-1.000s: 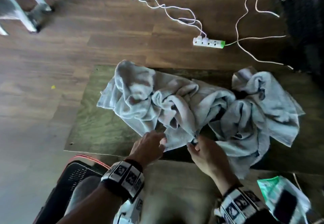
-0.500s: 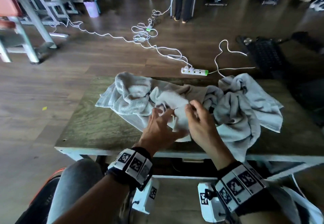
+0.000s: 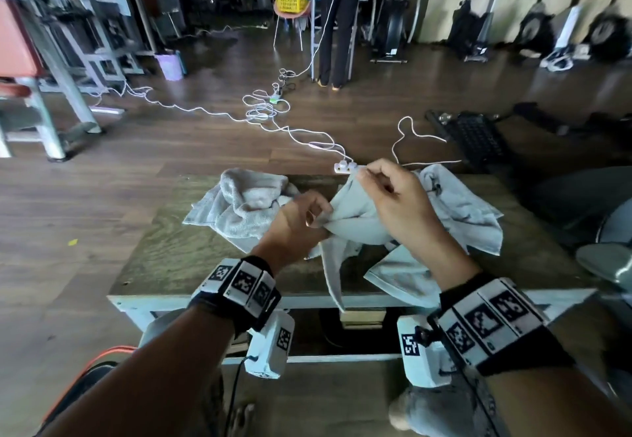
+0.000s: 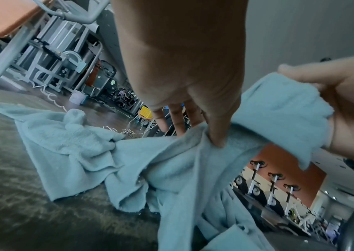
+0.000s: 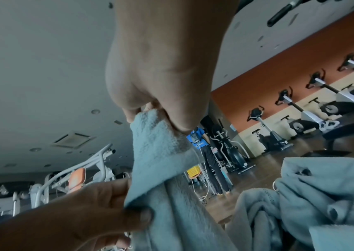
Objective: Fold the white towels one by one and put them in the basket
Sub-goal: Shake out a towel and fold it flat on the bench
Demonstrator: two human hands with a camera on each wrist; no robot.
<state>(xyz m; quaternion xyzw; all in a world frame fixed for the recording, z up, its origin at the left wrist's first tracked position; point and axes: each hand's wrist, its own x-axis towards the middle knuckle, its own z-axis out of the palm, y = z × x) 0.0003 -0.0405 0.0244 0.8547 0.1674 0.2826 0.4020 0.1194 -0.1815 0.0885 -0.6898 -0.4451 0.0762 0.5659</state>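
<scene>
The towel [image 3: 355, 221] being held up is showing as soft terry cloth, matt and nubbly, its looped pile reading plainly in the wrist views; the other towels [image 3: 244, 204] lying crumpled are looking the same fuzzy weave. The table [image 3: 178, 258] top is appearing as worn, matt wood with a rough, streaky grain, its edge painted pale. The floor [image 3: 102, 197] is looking like smooth wood-look plank, glinting faintly. The cable [image 3: 191, 109] is looking like smooth white plastic.
</scene>
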